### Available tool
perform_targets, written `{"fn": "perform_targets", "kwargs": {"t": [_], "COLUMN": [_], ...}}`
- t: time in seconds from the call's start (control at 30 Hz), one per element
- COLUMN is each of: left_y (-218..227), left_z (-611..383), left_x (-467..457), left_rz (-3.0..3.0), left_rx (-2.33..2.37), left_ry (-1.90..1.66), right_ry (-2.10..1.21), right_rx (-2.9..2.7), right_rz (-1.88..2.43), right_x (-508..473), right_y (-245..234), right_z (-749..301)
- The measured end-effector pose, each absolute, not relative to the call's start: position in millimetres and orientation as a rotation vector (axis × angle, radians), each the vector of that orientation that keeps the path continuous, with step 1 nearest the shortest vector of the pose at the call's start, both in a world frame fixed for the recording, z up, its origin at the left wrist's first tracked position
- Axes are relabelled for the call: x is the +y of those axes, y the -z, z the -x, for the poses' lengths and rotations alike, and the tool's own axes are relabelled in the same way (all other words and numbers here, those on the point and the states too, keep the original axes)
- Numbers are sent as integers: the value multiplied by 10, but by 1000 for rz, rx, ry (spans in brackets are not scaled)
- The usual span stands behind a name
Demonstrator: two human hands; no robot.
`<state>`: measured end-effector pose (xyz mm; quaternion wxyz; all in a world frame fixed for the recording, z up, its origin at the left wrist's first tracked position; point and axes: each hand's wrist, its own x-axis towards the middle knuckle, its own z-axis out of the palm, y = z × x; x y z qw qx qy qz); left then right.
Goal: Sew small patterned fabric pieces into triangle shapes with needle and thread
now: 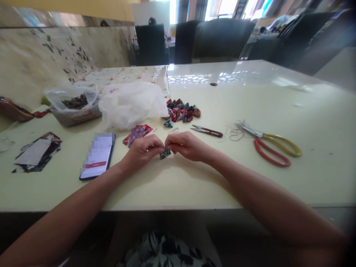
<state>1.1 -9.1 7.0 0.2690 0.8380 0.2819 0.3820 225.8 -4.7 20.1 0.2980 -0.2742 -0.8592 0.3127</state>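
Between my fingertips, just above the table, is a small dark patterned piece of fabric [165, 153]. My left hand [147, 149] pinches it from the left side. From the right, my right hand [187, 145] closes thumb and fingers at its upper edge; whether a needle or thread is in that pinch is too small to tell. Close behind my left hand lie several patterned fabric pieces [137, 135]. Beyond my hands is a pile of small stuffed fabric pieces [182, 111], mostly red and dark, with a teal one [168, 122] at its front.
Thread snips [207, 131] and large scissors [267, 139] lie right, with loose thread [236, 133] between. Leftward are a phone [97, 157], stacked fabric scraps [39, 152], a white plastic bag [133, 104] and a bag-lined container [73, 111] of dark dried material. Chairs [222, 39] stand behind the table.
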Motion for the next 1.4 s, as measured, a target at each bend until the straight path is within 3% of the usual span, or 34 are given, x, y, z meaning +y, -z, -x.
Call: {"fn": "perform_targets", "kwargs": {"t": [0.7,0.9,1.17,1.4], "left_y": [-132,-108,-39,-37], "left_z": [-27,-37,-18,-27], "left_x": [-117,-113,-131,-142], "left_rz": [-2629,-2727,-2846,-2857], "left_rx": [649,551,582,555], "left_ry": [-1033,-1031,-868,-904], "right_ry": [-814,-1131,-889,-1084], "right_rx": [-2380,-2164,-2267,-2202], "right_rz": [627,815,1040,1016], "right_x": [1,-23,-89,-61], "right_y": [-240,-273,-233,-235], "right_z": [-2318,-2321,-2202,-2229]}}
